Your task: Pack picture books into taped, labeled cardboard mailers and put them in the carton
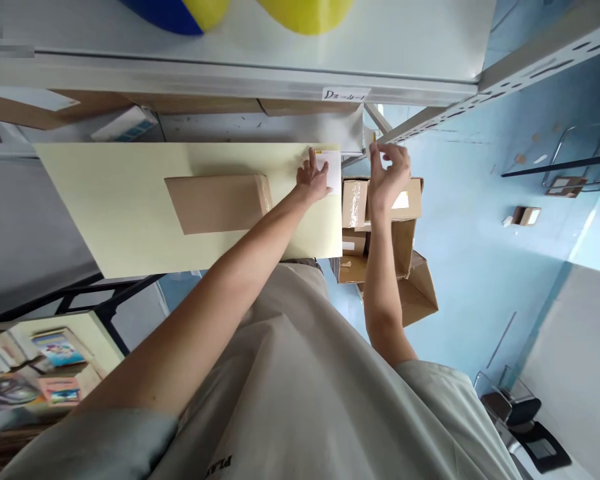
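Cream board [130,220] carries a brown cardboard parcel [219,202] near its middle. At its far right corner the left hand [313,180] presses spread fingers on a white label [330,170]. Just beyond that edge the right hand [387,170] pinches a small yellow-tipped strip [374,138].

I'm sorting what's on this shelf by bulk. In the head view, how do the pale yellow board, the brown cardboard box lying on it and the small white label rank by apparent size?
1. Pale yellow flat board, clearly largest.
2. Brown cardboard box lying on it.
3. Small white label under the left hand, smallest.
The right hand is raised beside them.
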{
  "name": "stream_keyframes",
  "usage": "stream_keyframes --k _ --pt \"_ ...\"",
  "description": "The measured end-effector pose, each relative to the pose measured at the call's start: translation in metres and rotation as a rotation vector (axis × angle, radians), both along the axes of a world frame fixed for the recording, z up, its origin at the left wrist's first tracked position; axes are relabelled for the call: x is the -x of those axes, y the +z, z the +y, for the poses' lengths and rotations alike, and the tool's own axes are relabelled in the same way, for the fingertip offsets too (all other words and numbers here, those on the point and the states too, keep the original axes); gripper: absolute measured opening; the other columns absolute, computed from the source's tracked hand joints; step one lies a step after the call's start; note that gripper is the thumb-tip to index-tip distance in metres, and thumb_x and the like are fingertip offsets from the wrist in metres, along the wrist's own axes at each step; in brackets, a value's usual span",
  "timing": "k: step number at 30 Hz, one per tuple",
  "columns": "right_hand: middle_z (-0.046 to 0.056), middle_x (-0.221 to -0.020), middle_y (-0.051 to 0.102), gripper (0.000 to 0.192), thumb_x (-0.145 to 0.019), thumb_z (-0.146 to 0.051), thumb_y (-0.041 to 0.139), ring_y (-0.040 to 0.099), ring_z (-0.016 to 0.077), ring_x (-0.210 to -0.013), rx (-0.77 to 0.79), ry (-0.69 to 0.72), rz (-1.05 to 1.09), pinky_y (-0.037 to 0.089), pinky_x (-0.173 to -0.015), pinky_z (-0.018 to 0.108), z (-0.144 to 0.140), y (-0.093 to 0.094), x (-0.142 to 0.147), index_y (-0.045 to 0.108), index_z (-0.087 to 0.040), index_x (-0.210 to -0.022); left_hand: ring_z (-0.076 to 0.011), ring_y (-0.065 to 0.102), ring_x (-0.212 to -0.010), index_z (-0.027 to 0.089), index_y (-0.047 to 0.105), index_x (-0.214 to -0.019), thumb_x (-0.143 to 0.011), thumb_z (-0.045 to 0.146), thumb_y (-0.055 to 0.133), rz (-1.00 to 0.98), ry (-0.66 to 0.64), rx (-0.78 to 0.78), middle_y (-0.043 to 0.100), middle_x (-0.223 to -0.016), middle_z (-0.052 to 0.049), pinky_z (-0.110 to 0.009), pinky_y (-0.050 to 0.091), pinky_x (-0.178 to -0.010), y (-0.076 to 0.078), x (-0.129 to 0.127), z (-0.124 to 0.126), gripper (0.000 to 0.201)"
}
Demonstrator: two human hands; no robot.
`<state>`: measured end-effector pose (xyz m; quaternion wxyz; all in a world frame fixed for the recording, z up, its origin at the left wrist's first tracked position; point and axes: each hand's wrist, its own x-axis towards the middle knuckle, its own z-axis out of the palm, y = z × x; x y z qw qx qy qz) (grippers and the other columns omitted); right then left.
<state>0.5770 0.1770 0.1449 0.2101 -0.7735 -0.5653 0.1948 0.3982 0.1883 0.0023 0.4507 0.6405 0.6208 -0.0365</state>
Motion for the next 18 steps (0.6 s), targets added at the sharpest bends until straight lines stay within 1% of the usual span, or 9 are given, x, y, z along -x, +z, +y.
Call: stream_keyframes --k 2,3,4,5,6,8,10,13,18 --pt "0.014 -0.129 0.082 0.061 -0.126 -0.067 0.04 0.078 0.0358 -0.129 0.022 0.019 0.17 0.066 -0.112 0.059 -0.026 0.005 0.004 0.086 -0.026 -0.133 -0.0521 0.049 -0.173 0.015 0.051 -0.183 -0.096 0.052 0.095 -0.097 0.091 0.003 0.044 -0.191 -0.029 -0.065 0.046 -0.14 0.02 0.017 -0.011 0.104" --pt "0.013 -0.123 0.083 0.061 -0.123 -0.071 0.046 0.079 0.0341 -0.124 0.039 0.021 0.266 0.067 -0.109 0.056 -0.038 0.007 0.005 0.086 -0.026 -0.132 -0.0459 0.063 -0.161 0.014 0.055 -0.18 -0.097 0.045 0.093 -0.192 0.15 0.006 0.059 -0.18 -0.028 -0.059 0.054 -0.134 0.033 0.028 -0.018 0.096" --pt "0.011 -0.117 0.084 0.06 -0.12 -0.074 0.052 0.08 0.0319 -0.118 0.055 0.016 0.358 0.068 -0.106 0.052 -0.049 0.009 0.006 0.087 -0.026 -0.128 -0.0387 0.076 -0.142 0.015 0.062 -0.173 -0.098 0.041 0.09 -0.315 0.218 0.013 0.073 -0.165 -0.025 -0.053 0.061 -0.123 0.046 0.042 -0.027 0.085" --pt "0.01 -0.111 0.084 0.059 -0.117 -0.076 0.059 0.08 0.0294 -0.112 0.064 0.005 0.438 0.068 -0.102 0.048 -0.059 0.011 0.006 0.088 -0.025 -0.122 -0.0321 0.082 -0.122 0.015 0.071 -0.163 -0.097 0.039 0.087 -0.457 0.28 0.043 0.082 -0.147 -0.021 -0.046 0.067 -0.109 0.06 0.057 -0.038 0.072" --pt "0.009 -0.105 0.083 0.057 -0.114 -0.077 0.065 0.079 0.0267 -0.105 0.069 -0.011 0.503 0.067 -0.097 0.045 -0.068 0.013 0.007 0.088 -0.025 -0.115 -0.0273 0.082 -0.106 0.015 0.08 -0.148 -0.097 0.04 0.085 -0.58 0.344 0.073 0.087 -0.13 -0.018 -0.04 0.067 -0.095 0.074 0.072 -0.049 0.057" --pt "0.006 -0.096 0.08 0.054 -0.108 -0.078 0.075 0.074 0.0222 -0.092 0.077 -0.036 0.593 0.064 -0.088 0.04 -0.082 0.016 0.01 0.086 -0.026 -0.103 -0.0212 0.076 -0.082 0.016 0.087 -0.116 -0.09 0.04 0.085 -0.723 0.456 0.135 0.086 -0.103 -0.013 -0.033 0.058 -0.072 0.101 0.101 -0.073 0.035" --pt "0.004 -0.091 0.078 0.053 -0.103 -0.08 0.081 0.069 0.0197 -0.085 0.103 -0.033 0.649 0.061 -0.081 0.038 -0.093 0.019 0.017 0.084 -0.027 -0.096 -0.0175 0.067 -0.069 0.017 0.086 -0.097 -0.085 0.04 0.085 -0.804 0.536 0.192 0.083 -0.088 -0.011 -0.031 0.048 -0.061 0.125 0.127 -0.095 0.026" --pt "0.003 -0.088 0.076 0.053 -0.098 -0.081 0.087 0.066 0.019 -0.082 0.157 -0.006 0.688 0.059 -0.078 0.037 -0.102 0.024 0.033 0.083 -0.028 -0.091 -0.0146 0.059 -0.062 0.018 0.084 -0.087 -0.08 0.042 0.086 -0.869 0.591 0.204 0.083 -0.084 -0.012 -0.031 0.04 -0.056 0.153 0.157 -0.121 0.025" --pt "0.0 -0.081 0.072 0.053 -0.094 -0.08 0.092 0.064 0.018 -0.079 0.182 0.037 0.692 0.058 -0.075 0.037 -0.113 0.037 0.067 0.081 -0.028 -0.087 -0.0121 0.056 -0.06 0.019 0.084 -0.083 -0.081 0.042 0.087 -0.891 0.559 0.159 0.087 -0.09 -0.014 -0.029 0.036 -0.054 0.182 0.201 -0.148 0.024"
